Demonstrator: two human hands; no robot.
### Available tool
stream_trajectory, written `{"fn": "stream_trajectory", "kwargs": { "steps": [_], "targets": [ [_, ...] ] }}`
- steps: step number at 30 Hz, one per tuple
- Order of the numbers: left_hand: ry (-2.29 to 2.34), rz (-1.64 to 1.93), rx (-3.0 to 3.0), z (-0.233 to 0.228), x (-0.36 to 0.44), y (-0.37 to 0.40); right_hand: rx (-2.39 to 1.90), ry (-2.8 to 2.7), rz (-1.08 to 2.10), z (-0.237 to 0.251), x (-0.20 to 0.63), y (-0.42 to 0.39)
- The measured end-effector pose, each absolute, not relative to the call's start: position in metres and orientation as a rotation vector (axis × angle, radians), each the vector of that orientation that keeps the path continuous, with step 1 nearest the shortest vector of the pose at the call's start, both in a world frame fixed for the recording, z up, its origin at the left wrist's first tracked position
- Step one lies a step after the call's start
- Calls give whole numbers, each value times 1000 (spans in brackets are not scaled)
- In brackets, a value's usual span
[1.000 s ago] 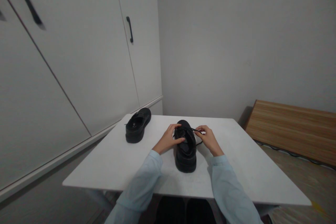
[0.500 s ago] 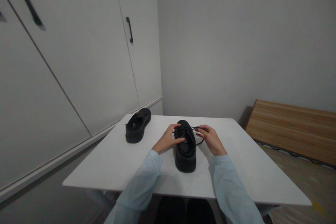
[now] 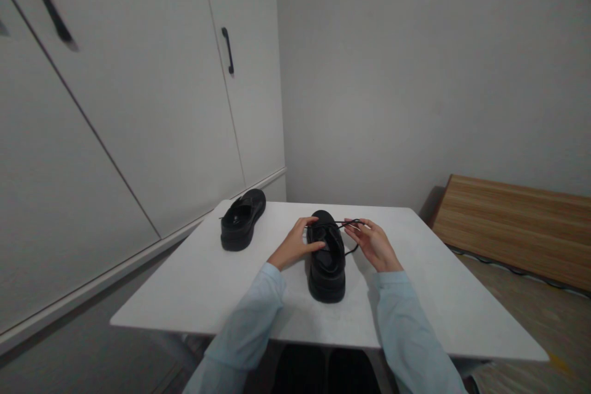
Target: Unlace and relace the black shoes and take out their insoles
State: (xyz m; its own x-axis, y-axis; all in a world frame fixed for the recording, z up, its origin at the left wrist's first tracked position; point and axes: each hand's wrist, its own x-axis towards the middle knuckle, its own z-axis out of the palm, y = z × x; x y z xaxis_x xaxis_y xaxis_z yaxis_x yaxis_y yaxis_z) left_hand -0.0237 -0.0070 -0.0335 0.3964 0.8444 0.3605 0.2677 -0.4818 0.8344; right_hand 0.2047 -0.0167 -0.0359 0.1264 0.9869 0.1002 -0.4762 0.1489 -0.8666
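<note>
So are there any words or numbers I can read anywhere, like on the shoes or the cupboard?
None can be read.
Shoe between the hands: plain black, no label showing.
Second shoe: a pale patch on the insole, too small and blurred to read.
Cupboard doors, table and wooden board: no writing or signs.
</note>
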Motion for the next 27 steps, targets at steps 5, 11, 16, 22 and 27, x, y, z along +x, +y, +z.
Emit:
{"fn": "stream_trajectory", "kwargs": {
  "steps": [5, 11, 16, 22, 27],
  "targets": [
    [947, 1057, 1965, -33, -24, -7, -761, -755, 1236, -35, 205, -17],
    [963, 1038, 1964, -31, -24, -9, -750, -694, 1231, -32, 202, -20],
    [954, 1048, 1957, -32, -24, -9, -786, -673, 1168, -31, 202, -21],
    [945, 1051, 1961, -36, -24, -5, -806, -683, 1092, -30, 202, -21],
    [941, 1057, 1934, -36, -24, -5, -805, -654, 1041, -27, 202, -21]
  ]
}}
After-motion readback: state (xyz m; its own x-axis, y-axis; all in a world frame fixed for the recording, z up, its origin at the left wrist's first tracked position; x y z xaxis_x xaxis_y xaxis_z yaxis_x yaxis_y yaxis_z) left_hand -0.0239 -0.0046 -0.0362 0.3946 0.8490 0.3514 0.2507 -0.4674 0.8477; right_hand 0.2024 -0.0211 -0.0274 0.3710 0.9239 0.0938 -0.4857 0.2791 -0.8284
